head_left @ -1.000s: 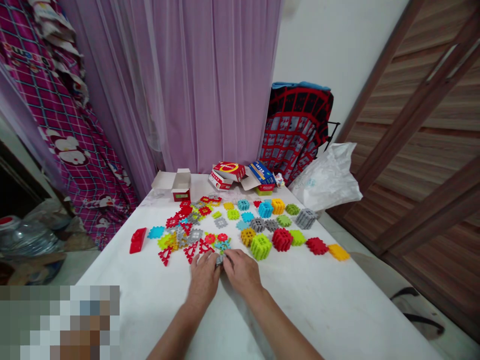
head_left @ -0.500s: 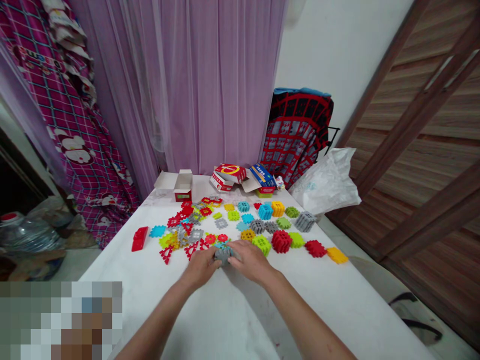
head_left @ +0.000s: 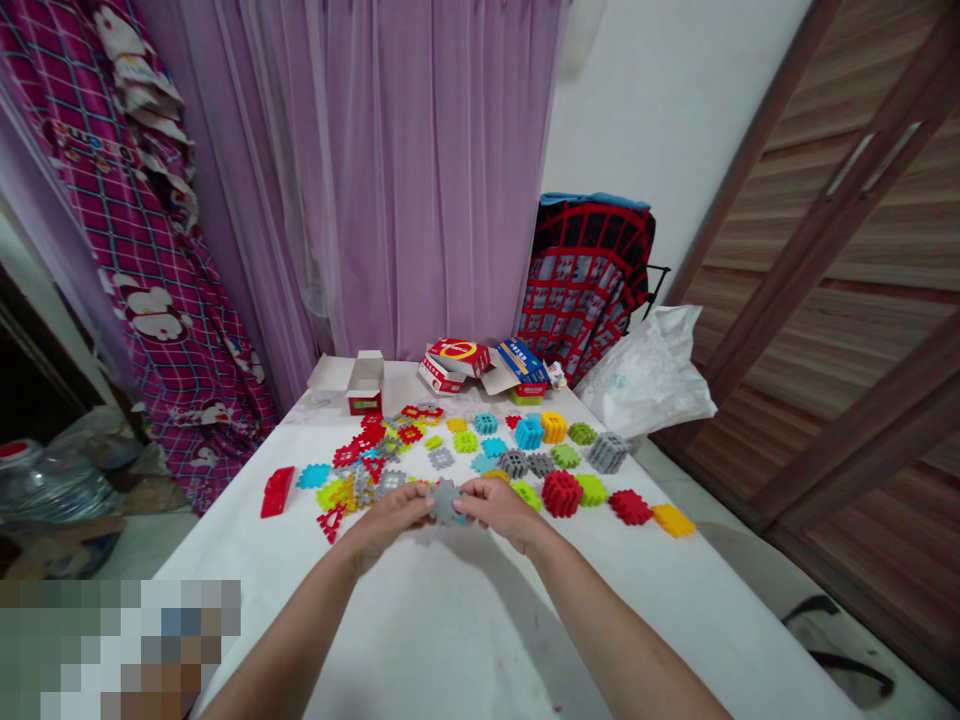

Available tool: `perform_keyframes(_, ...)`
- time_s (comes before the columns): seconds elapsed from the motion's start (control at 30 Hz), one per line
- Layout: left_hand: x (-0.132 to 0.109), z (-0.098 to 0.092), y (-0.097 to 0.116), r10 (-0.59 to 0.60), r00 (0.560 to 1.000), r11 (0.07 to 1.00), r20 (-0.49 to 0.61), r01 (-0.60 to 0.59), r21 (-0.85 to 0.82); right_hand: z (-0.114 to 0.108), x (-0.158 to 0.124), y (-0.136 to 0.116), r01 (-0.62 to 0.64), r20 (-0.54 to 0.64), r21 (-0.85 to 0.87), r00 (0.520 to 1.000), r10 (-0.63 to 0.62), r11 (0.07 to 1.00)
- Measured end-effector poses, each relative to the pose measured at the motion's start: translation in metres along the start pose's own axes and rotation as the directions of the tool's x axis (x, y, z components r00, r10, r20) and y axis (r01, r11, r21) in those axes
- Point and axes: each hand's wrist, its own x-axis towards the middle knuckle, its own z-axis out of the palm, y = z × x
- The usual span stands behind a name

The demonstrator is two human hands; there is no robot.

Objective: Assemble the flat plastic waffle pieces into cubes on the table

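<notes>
My left hand [head_left: 390, 513] and my right hand [head_left: 499, 507] meet above the white table [head_left: 465, 630], both pinching one grey toothed plastic tile piece [head_left: 446, 501] between their fingertips. The piece is lifted a little off the table. Just beyond it lies a scatter of flat tiles in red, yellow, green, grey and blue [head_left: 367, 465]. Built cubes stand to the right: a red cube [head_left: 562, 492], a green one [head_left: 592, 489], a grey cube [head_left: 608, 451], an orange cube [head_left: 553, 427] and a blue one [head_left: 529, 433].
Small cardboard boxes [head_left: 459, 360] sit at the table's far edge before a purple curtain. A white plastic bag [head_left: 649, 375] lies at the right edge, a red curved piece [head_left: 277, 491] at the left. A wooden wardrobe stands on the right.
Both hands have lifted off the table and moved slightly away from me, raising the grey piece that they held low over the table a second ago.
</notes>
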Motion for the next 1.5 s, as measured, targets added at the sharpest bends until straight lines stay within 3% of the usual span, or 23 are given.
perform_keyframes(0.2, -0.007, 0.02, -0.007, -0.207, 0.952, 0.959, -0.225, 0.152, -0.24, 0.021, -0.001, 0.01, -0.057, -0.119, 0.119, 0.99, 0.071, 0.991)
perform_keyframes(0.3, -0.007, 0.018, -0.003, -0.238, 0.94, 0.953, -0.245, 0.177, -0.246, 0.018, -0.002, 0.01, -0.072, -0.089, 0.002, 0.993, 0.072, 0.997)
perform_keyframes(0.37, -0.008, 0.015, 0.0, -0.257, 0.934, 0.948, -0.248, 0.194, -0.251, 0.01, -0.005, 0.003, -0.011, -0.117, -0.179, 0.993, -0.01, 0.984)
perform_keyframes(0.43, -0.008, 0.013, 0.002, -0.273, 0.93, 0.944, -0.246, 0.21, -0.256, 0.001, -0.01, -0.009, 0.139, -0.101, -0.442, 0.974, -0.203, 0.886)
perform_keyframes(0.53, -0.009, 0.015, 0.003, -0.291, 0.928, 0.939, -0.234, 0.23, -0.257, -0.007, -0.014, -0.027, 0.383, 0.169, -0.731, 0.904, -0.394, 0.565)
perform_keyframes(0.63, -0.008, 0.019, 0.001, -0.299, 0.93, 0.936, -0.216, 0.242, -0.254, -0.006, -0.013, -0.035, 0.482, 0.362, -0.799, 0.863, -0.353, 0.359)
perform_keyframes(0.73, -0.009, 0.022, 0.0, -0.305, 0.931, 0.935, -0.2, 0.253, -0.248, -0.002, -0.008, -0.037, 0.486, 0.41, -0.827, 0.865, -0.289, 0.281)
perform_keyframes(1.0, -0.009, 0.025, 0.0, -0.331, 0.932, 0.925, -0.148, 0.29, -0.246, 0.0, -0.009, -0.044, 0.441, 0.411, -0.877, 0.894, -0.178, 0.19)
perform_keyframes(1.3, -0.008, 0.027, -0.006, -0.339, 0.935, 0.916, -0.108, 0.302, -0.262, -0.002, -0.004, -0.038, 0.48, 0.462, -0.87, 0.873, -0.158, 0.115)
perform_keyframes(1.5, -0.01, 0.025, -0.004, -0.288, 0.953, 0.92, -0.094, 0.248, -0.303, -0.011, -0.005, -0.039, 0.444, 0.413, -0.877, 0.892, -0.185, 0.183)
